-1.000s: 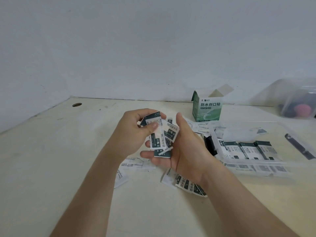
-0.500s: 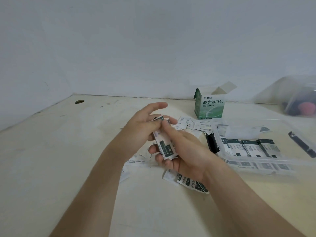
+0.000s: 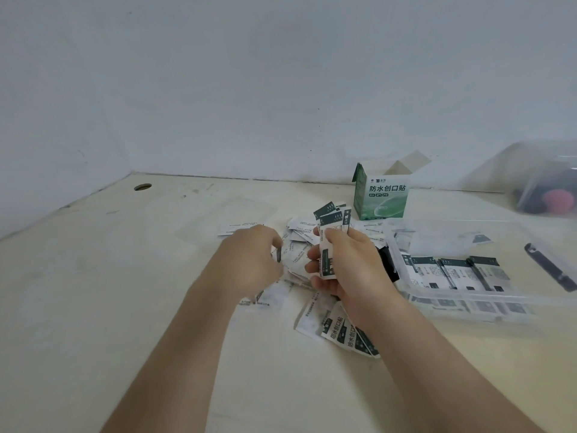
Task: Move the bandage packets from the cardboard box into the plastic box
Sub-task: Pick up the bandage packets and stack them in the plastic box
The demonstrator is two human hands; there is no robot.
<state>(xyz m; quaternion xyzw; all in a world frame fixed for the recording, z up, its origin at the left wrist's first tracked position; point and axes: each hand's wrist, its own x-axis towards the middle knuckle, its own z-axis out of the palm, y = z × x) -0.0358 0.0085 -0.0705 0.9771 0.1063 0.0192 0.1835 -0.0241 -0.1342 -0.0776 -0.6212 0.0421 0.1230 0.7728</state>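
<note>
One person's two bare hands reach over a pale table (image 3: pixel 93 276). The right hand (image 3: pixel 349 267) has its fingers and thumb wrapped round an upright stack of bandage packets (image 3: pixel 331 221), white with dark green tops; at least three tops fan out above the fist; the rest of the stack is hidden. The left hand (image 3: pixel 246 257), blurred, lies palm down just beside it, fingers curled onto a heap of loose packets (image 3: pixel 296 260) on the table; whether it pinches one cannot be told. About three stray packets (image 3: pixel 340 331) lie overlapping under the right wrist; one lone packet (image 3: pixel 240 228) lies beyond the left hand. One green and white cardboard box (image 3: pixel 381 195) stands upright at the back, its flaps open. One clear plastic box (image 3: pixel 537 303) sits right of the hands, touching neither; inside lie boxed packets (image 3: pixel 452 271), about four in a flat overlapping row, with more beneath. A second clear container (image 3: pixel 546 182) stands at the far right; one round hole (image 3: pixel 142 186) marks the table's far left.
</note>
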